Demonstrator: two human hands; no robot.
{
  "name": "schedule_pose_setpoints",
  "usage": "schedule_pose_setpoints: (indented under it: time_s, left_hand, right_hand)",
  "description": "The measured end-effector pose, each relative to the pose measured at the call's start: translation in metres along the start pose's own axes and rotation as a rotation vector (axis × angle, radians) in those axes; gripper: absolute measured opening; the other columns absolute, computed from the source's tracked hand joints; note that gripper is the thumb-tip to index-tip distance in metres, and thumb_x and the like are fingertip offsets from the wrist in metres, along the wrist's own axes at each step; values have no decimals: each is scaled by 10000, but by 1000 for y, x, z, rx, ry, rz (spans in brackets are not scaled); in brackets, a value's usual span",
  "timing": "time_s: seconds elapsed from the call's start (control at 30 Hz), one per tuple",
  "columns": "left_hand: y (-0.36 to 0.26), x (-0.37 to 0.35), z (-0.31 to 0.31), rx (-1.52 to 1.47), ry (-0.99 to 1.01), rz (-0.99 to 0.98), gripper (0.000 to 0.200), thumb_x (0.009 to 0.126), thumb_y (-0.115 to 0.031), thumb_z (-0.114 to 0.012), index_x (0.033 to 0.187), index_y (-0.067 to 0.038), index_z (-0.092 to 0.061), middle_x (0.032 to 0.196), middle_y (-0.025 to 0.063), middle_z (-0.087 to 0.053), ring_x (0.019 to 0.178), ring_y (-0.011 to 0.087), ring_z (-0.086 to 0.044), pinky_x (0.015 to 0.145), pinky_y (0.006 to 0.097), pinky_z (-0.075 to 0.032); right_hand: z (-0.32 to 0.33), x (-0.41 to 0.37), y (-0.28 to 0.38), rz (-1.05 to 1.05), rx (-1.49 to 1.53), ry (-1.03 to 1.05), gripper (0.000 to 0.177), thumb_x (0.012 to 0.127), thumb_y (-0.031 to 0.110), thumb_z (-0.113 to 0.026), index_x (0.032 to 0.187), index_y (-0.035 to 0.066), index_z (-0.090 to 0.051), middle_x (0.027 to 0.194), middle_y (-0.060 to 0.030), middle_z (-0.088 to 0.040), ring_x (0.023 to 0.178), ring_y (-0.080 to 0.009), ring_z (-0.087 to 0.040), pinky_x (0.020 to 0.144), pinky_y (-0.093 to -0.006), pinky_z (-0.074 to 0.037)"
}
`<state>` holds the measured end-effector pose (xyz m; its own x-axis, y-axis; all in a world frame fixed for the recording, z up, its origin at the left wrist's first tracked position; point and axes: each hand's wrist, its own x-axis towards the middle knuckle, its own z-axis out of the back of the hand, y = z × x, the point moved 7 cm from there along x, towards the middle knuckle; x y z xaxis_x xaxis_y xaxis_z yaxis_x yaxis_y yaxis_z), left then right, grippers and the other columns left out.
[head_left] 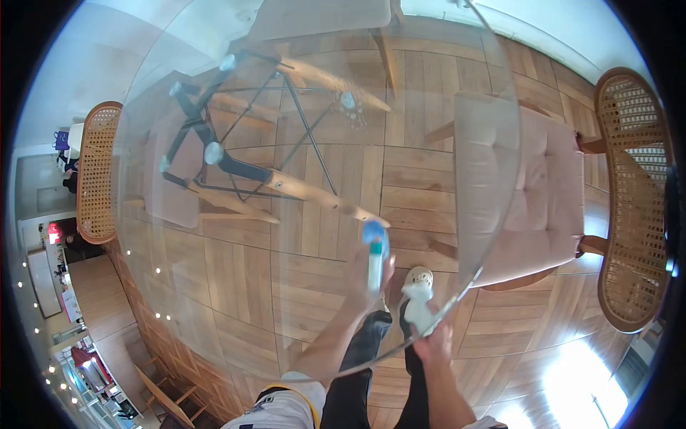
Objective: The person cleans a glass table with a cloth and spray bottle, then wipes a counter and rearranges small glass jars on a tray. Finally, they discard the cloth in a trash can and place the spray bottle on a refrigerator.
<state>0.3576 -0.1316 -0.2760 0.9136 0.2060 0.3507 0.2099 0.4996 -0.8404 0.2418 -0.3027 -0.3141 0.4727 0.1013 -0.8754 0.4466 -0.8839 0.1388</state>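
Observation:
My left hand (pixel 358 275) is closed around a spray bottle (pixel 375 270) with a pale body and a blue-green top, held over the near part of a round glass tabletop (pixel 236 314). My right hand (pixel 434 344) grips a white cloth (pixel 419 309) at the table's near right edge; part of the cloth lies over the glass. Farther out on the glass is a wet, whitish patch of droplets (pixel 348 101). Through the glass I see the table's wooden legs (pixel 307 187) and the dark metal frame joining them.
A pink cushioned chair (pixel 547 189) with a cane back (pixel 629 207) stands at the right, its seat partly under the glass. Another cane-backed chair (pixel 98 171) is at the left. A further chair seat (pixel 321 16) is at the far side. My shoe (pixel 419 276) is on the wood-patterned floor.

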Motion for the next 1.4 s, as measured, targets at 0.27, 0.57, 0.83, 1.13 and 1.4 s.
schedule_pose_setpoints:
  time_s: [0.27,0.57,0.83,1.13,1.4]
  left_hand:
    - [-58,-151,107,87,417,473,361,784,-102,-763,1099,-29,-604,916,160,-632,808,354,-610,717,414,-490]
    - [-110,-143,162,247,319,678,215,790,-117,-738,946,-33,-616,838,150,-627,752,336,-631,647,400,-496]
    - [-145,-151,107,522,146,674,292,750,-120,-775,983,-20,-630,812,145,-624,725,356,-616,653,421,-503]
    - [-168,-133,11,328,133,793,425,722,-45,-791,1114,-52,-627,953,133,-646,899,338,-598,769,432,-487]
    - [-165,-127,-17,269,215,716,539,726,-27,-794,1210,-34,-559,1009,179,-633,876,333,-614,751,433,-508]
  right_hand:
    - [-170,-32,-1,-361,-9,717,468,957,248,-529,1319,-43,-469,1185,-137,-617,1021,-226,-636,875,-341,-524]
    - [-317,30,32,-202,-48,677,462,910,284,-591,1275,12,-515,1109,-77,-626,970,-188,-626,767,-326,-528]
    - [-315,24,52,-501,-251,511,442,904,202,-623,1272,-12,-506,1031,-40,-647,940,-143,-617,727,-277,-514]
    - [-373,44,53,-644,-221,630,314,963,156,-525,1242,11,-520,1042,-88,-640,870,-165,-624,686,-324,-501]
    - [-462,74,-16,-532,-405,886,260,957,183,-582,1147,5,-594,1000,-41,-631,793,-121,-593,615,-275,-463]
